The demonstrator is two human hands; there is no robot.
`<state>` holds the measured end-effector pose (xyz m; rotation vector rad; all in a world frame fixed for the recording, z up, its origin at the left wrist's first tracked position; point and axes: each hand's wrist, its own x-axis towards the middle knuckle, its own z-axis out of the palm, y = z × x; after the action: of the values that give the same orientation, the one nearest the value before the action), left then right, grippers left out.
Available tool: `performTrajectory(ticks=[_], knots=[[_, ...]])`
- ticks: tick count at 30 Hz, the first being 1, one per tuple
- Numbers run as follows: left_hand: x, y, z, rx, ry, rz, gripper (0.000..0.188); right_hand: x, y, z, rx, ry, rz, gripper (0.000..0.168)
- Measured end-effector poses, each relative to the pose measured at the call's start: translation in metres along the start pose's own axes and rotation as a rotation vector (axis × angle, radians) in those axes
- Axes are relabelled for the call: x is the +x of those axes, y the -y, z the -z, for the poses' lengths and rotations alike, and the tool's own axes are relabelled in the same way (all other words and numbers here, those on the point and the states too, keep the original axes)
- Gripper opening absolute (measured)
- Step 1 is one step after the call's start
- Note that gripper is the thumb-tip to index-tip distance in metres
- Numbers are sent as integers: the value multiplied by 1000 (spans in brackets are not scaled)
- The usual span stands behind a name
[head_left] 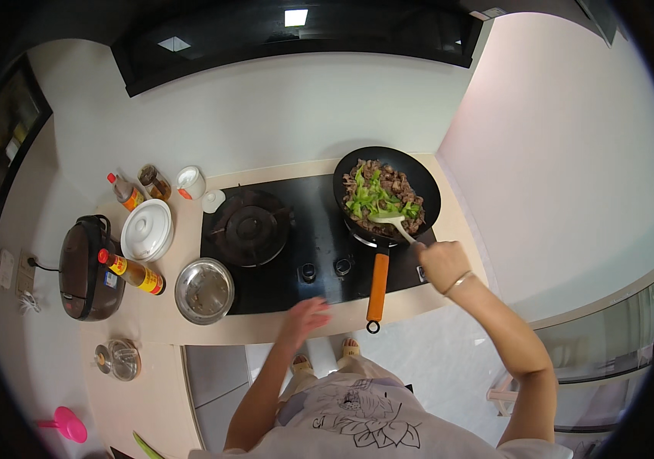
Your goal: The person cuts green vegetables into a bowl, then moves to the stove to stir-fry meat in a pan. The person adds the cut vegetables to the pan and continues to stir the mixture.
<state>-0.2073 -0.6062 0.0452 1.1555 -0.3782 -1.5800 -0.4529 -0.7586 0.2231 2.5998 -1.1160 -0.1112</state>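
My right hand (pixel 444 265) is closed around the handle of a pale spatula (pixel 390 218), whose head rests in the food at the front of a black frying pan (pixel 427 192). Browned meat slices (pixel 401 186) fill much of the pan, with green pepper pieces (pixel 370 198) on top of them. The pan stands on the right burner, its orange handle (pixel 378 287) pointing towards me. My left hand (pixel 307 317) is empty, fingers apart, over the front edge of the black gas hob (pixel 321 229), left of the pan handle.
An empty left burner (pixel 252 226) has a steel bowl (pixel 204 291) at its front left. Further left are a sauce bottle (pixel 134 273), a lidded white pot (pixel 147 230), a rice cooker (pixel 88 269), a squeeze bottle (pixel 127 194) and jars. A range hood (pixel 304 46) hangs above the back wall.
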Motion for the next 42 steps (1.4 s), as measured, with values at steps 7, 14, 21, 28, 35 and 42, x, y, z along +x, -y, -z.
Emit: performTrajectory(ticks=[7, 14, 21, 28, 35, 42], knots=[[48, 12, -126, -136, 365, 269, 25, 71, -21, -75, 16, -56, -232, 13], [45, 9, -129, -230, 321, 359, 28, 81, -46, -68, 126, 26, -114, 11], [41, 7, -132, -252, 292, 346, 26, 43, -77, -14, 113, 83, 20, 11], [43, 8, -130, -288, 303, 359, 26, 21, -123, 81, 116, 145, -26, 10], [41, 6, -128, -287, 317, 369, 26, 26, -77, 32, 222, 230, 157, 10], [41, 4, -127, -277, 279, 367, 26, 63, -34, -48, -42, 23, -78, 9]])
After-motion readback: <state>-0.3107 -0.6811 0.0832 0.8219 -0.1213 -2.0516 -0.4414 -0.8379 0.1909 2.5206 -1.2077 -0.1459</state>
